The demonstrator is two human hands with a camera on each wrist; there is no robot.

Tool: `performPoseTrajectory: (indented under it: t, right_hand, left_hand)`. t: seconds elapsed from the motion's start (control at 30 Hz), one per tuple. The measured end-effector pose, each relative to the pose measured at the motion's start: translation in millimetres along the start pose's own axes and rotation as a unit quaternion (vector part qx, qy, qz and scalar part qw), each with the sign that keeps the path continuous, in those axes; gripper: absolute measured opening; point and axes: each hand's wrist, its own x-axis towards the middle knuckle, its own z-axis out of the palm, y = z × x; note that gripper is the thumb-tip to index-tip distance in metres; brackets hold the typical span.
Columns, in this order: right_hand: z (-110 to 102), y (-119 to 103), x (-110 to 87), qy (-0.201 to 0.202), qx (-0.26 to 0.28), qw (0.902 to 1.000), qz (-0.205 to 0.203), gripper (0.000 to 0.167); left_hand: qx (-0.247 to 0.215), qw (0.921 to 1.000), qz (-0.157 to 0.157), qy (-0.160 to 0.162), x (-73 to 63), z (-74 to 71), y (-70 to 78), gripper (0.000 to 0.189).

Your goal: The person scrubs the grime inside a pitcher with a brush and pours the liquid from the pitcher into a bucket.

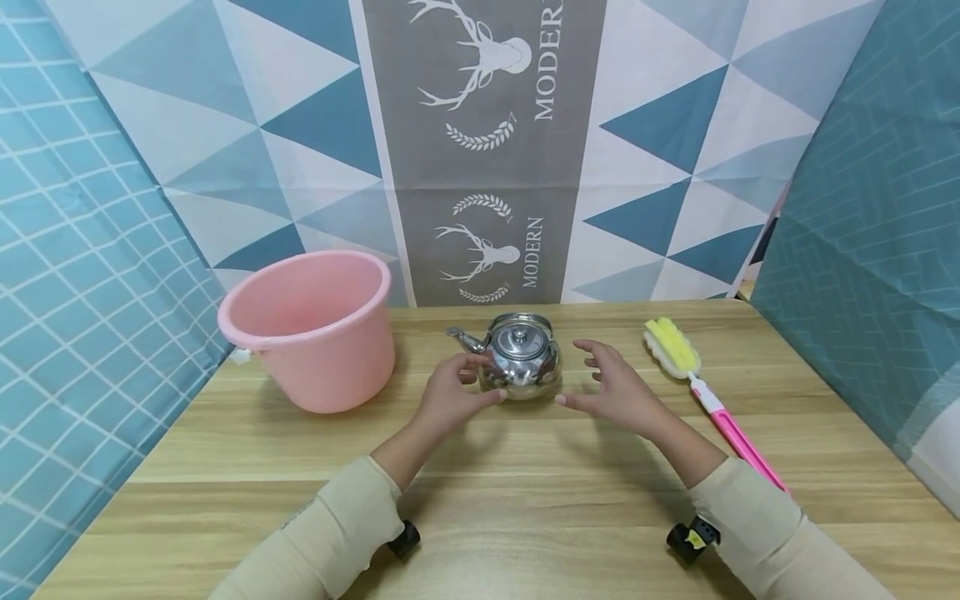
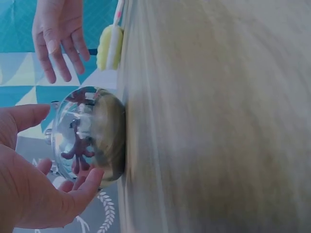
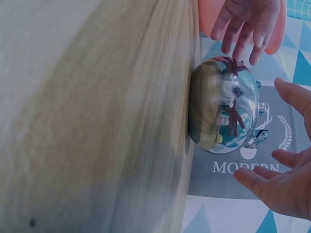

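A shiny steel teapot [image 1: 521, 367] with a lid and a raised handle stands upright on the wooden table, its spout pointing left. My left hand [image 1: 452, 393] is at the teapot's left side, below the spout, with thumb and fingers spread and slightly bent. On the other side, my right hand [image 1: 617, 390] is held apart from the pot, thumb and fingers spread towards it. In the right wrist view, a gap shows between the right fingers and the teapot [image 3: 226, 107]. Both hands are mirrored in the polished metal of the teapot [image 2: 90, 136] in the left wrist view.
A pink plastic bucket [image 1: 322, 350] stands at the back left. To the right lies a brush [image 1: 731, 429] with a yellow and white sponge head and a pink handle. A patterned cloth [image 1: 480, 158] hangs behind the table [image 1: 480, 517], with blue cloths at both sides.
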Motion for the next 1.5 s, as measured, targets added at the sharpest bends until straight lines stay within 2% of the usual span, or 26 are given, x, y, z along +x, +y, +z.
performPoseTrajectory:
  t: [0.17, 0.33, 0.63, 0.8, 1.07, 1.27, 1.5]
  right_hand:
    - [0, 0, 1.0, -0.001, -0.001, 1.0000, 0.000, 0.091]
    - [1, 0, 1.9, -0.001, 0.001, 1.0000, -0.003, 0.090]
    - [2, -3, 2.1, 0.001, 0.002, 1.0000, -0.002, 0.091]
    - [2, -5, 2.5, 0.002, 0.001, 1.0000, 0.001, 0.090]
    - [1, -9, 3.6, -0.001, -0.002, 1.0000, 0.004, 0.090]
    - [0, -11, 6.4, 0.002, -0.012, 0.9999, 0.001, 0.087]
    - [-2, -13, 8.2, 0.009, -0.028, 0.9995, -0.011, 0.087]
  left_hand:
    - [0.002, 0.9999, -0.010, 0.006, 1.6, 3.5, -0.1, 0.065]
    - [-0.014, 0.9995, -0.026, 0.011, 4.9, 6.4, 0.0, 0.080]
    - [-0.088, 0.9949, -0.044, -0.024, 14.8, 11.5, -2.3, 0.097]
    - [-0.077, 0.9952, -0.057, -0.020, 20.6, 12.8, -3.9, 0.106]
    - [-0.061, 0.9952, -0.072, -0.023, 28.7, 15.0, -4.7, 0.111]
    - [-0.067, 0.9952, -0.069, -0.019, 35.4, 18.9, -5.5, 0.116]
    - [-0.083, 0.9940, -0.069, -0.017, 40.5, 21.7, -7.4, 0.104]
